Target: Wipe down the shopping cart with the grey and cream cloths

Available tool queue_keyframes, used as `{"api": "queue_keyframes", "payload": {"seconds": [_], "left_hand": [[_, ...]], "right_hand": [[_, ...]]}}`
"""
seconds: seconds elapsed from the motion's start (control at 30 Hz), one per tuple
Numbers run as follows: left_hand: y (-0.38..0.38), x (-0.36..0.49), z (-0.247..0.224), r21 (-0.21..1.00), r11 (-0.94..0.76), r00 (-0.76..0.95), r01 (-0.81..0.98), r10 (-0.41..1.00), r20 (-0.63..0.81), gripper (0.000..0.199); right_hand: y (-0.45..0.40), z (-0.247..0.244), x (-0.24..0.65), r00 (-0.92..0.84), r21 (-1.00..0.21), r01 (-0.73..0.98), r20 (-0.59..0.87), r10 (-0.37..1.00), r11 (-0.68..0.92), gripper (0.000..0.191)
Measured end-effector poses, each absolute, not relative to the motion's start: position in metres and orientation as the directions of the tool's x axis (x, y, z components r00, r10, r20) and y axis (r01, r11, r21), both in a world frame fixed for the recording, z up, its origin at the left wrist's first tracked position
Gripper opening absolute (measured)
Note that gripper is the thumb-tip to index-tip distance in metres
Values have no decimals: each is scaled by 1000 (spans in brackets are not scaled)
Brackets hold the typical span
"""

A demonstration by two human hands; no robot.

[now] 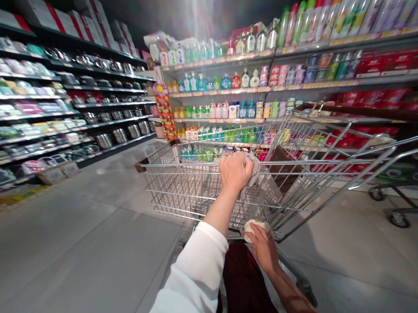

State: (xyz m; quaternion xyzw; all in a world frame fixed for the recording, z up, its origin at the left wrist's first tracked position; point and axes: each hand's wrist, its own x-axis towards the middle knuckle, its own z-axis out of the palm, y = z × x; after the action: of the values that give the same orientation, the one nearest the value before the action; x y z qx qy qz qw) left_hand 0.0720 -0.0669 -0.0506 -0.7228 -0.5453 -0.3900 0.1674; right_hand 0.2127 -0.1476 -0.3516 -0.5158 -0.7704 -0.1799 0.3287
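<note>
A wire shopping cart (171, 187) stands sideways in front of me, its basket holding nothing that I can make out. My left hand (234, 170), below a white sleeve, is closed at the cart's top rail around a greyish cloth (253, 168), part of which shows beyond the knuckles. Lower down, my right hand (262, 242) presses a cream-coloured cloth (250, 230) against the bottom edge of the basket, fingers curled over it. A brown panel (285, 170) sits at the handle end of the cart.
Shelves of bottles (222, 91) and tubs run behind the cart. Metal pots (104, 141) and dishes fill the shelves on the left. Cart wheels (398, 218) rest on the tiled floor (76, 251) at right. Cardboard boxes (58, 173) stand low at left.
</note>
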Motion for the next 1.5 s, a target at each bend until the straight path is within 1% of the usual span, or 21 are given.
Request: {"api": "queue_keyframes", "payload": {"seconds": [0.1,0.2,0.3,0.37,0.43,0.5,0.6,0.63,0.7,0.77,0.83,0.93,1.0,1.07,1.13,1.23,1.3,1.37,1.4,1.43,1.5], "left_hand": [[-66,72,-52,177,-351,105,920,653,750,23],[-65,72,-54,170,-350,106,921,647,755,23],[-65,73,-55,179,-345,98,921,651,752,23],[-66,73,-55,183,-345,97,921,656,748,23],[-66,73,-55,182,-346,101,920,660,745,23],[-66,73,-55,178,-344,103,922,660,744,23],[-66,72,-55,173,-337,100,925,657,747,23],[-67,72,-55,173,-334,98,927,657,748,22],[-67,72,-55,171,-331,97,928,657,747,22],[-67,71,-56,167,-332,102,928,659,745,21],[-66,71,-56,164,-334,107,928,663,741,21],[-65,71,-56,169,-330,104,929,670,735,21],[-64,72,-57,175,-329,101,928,675,731,21],[-63,72,-57,179,-332,100,926,674,732,21],[-62,72,-58,179,-338,102,924,669,736,21],[-62,72,-58,181,-350,107,919,665,739,21],[-62,72,-58,183,-353,110,918,668,736,22],[-63,72,-58,182,-352,111,918,669,735,22],[-63,72,-58,182,-350,109,919,669,735,22],[-63,72,-57,182,-347,108,920,670,735,22],[-63,72,-57,181,-345,107,921,671,733,22]], "right_hand": [[-144,-328,218,-235,-69,906,737,633,417,41],[-138,-288,223,-180,-66,910,826,534,409,33],[-133,-256,226,-212,-1,905,867,451,426,28],[-130,-253,225,-239,54,916,870,432,398,27],[-126,-268,224,-247,90,933,866,435,349,29],[-123,-295,221,-263,111,936,851,456,333,34],[-120,-343,213,-341,139,901,812,473,411,41],[-120,-357,210,-352,132,893,799,487,430,42],[-122,-378,201,-317,81,908,776,545,412,42],[-125,-389,194,-264,39,932,755,600,361,41],[-126,-390,191,-254,30,940,728,637,341,44],[-124,-378,195,-269,-24,930,634,725,366,48],[-120,-363,201,-293,-97,903,572,766,418,50],[-119,-340,209,-295,-157,865,608,737,476,50],[-121,-306,216,-250,-163,838,734,632,521,46],[-134,-237,231,-172,-83,849,891,421,521,39],[-143,-187,244,-127,-25,883,948,291,468,38],[-146,-141,260,-72,25,930,991,116,368,40],[-144,-123,268,-43,30,951,998,36,307,38],[-140,-108,276,-53,42,970,998,40,240,36],[-128,-87,287,-31,21,995,994,104,98,38]]}}
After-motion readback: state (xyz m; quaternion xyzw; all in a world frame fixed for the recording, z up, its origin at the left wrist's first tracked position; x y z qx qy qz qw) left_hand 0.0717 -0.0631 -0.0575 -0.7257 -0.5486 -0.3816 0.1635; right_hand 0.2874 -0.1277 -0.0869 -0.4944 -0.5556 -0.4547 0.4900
